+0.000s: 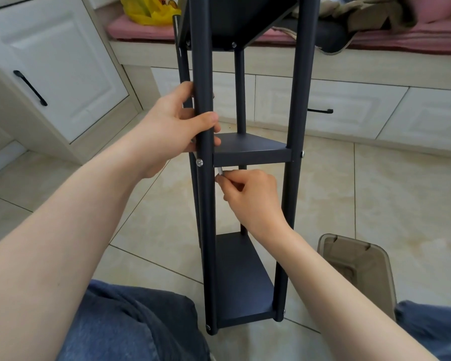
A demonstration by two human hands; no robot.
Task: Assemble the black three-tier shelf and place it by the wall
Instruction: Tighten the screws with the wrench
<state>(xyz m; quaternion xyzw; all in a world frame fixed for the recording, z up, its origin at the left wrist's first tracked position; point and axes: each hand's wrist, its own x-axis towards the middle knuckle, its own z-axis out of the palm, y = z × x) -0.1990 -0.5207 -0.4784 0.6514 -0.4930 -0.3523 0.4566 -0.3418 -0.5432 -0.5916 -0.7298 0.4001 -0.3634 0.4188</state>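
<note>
The shelf (253, 156) stands upright on the tiled floor (375, 191), directly in front of the person's knees, with all three tiers fixed in the posts; it is not yet by a wall. Just below its middle tier the right hand (253, 199) pinches a small pale tool (220, 171), fingers together around it, the tip under the tier beside the front left post (206, 230). A bit higher, the left hand (167, 126) grips this same post, thumb in front and fingers curled behind.

I think the thin tool can slip, because the hand works in a narrow space between post and tier; then it may fall or damage the fastener. If the left hand loosens, the tall, narrow shelf can tilt or turn.

Right of the shelf, near its bottom tier, a smoky clear box (359, 272) lies on the floor; what is in it I cannot tell. Far behind the shelf, left of its top tier, a yellow bag (146, 9) sits on a bench (141, 29), bulging, contents hidden
</note>
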